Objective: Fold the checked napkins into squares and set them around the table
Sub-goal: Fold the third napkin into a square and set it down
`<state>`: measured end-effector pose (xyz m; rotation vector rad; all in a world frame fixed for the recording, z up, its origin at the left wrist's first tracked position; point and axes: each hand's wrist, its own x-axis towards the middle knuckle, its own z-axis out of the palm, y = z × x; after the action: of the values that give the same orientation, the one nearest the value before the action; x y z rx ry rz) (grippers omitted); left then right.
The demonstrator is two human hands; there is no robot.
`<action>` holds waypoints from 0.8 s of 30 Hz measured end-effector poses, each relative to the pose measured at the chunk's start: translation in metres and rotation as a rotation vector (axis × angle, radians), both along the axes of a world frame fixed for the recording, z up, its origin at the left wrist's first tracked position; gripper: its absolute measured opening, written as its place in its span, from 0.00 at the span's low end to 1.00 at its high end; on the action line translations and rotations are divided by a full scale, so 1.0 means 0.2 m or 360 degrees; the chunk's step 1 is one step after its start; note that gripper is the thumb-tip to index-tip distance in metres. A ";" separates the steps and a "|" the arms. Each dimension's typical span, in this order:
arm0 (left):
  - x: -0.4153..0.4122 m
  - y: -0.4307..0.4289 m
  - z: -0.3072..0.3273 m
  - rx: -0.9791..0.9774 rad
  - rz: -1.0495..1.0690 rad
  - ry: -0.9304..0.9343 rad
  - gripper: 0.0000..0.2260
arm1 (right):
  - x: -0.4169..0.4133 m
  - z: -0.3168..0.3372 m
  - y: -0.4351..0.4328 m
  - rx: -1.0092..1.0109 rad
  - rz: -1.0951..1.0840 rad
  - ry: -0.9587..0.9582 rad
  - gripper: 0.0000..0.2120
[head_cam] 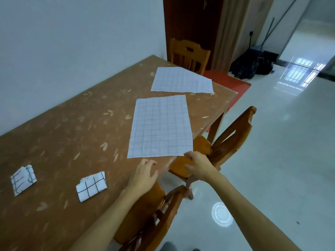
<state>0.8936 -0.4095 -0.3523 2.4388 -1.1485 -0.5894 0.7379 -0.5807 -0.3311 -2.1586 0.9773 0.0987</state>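
Observation:
Two checked napkins lie spread flat on the brown table [63, 127]: the near napkin [160, 126] in front of me and the far napkin [182, 80] toward the table's end. Two folded napkin squares sit at the left, the outer square [23, 180] and the inner square [91, 186]. My left hand [145, 175] hovers just below the near napkin's bottom edge, fingers apart, holding nothing. My right hand [198, 164] is at that napkin's bottom right corner with fingertips at its edge; whether it pinches the cloth is unclear.
A wooden chair [230, 140] stands at the table's right side, another chair [150, 220] under my arms, and a third chair [189, 55] at the far end. A red mat [230, 82] and a dark bundle [252, 65] lie on the glossy floor.

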 end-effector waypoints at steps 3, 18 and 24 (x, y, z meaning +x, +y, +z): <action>-0.01 -0.12 -0.03 0.0001 -0.0013 0.0011 0.13 | 0.00 -0.02 -0.12 0.0045 -0.0030 0.0024 0.21; 0.07 -0.70 -0.42 0.0034 0.0105 0.0316 0.15 | 0.27 -0.31 -0.72 0.0270 0.0176 0.0460 0.17; 0.02 -0.76 -0.48 0.0067 0.0283 0.0352 0.17 | 0.32 -0.43 -0.86 0.0506 0.0134 0.0509 0.13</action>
<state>0.8970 -0.5621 -0.4474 2.4054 -0.8303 -0.8100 0.8021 -0.7531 -0.4177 -1.9207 0.9705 0.6145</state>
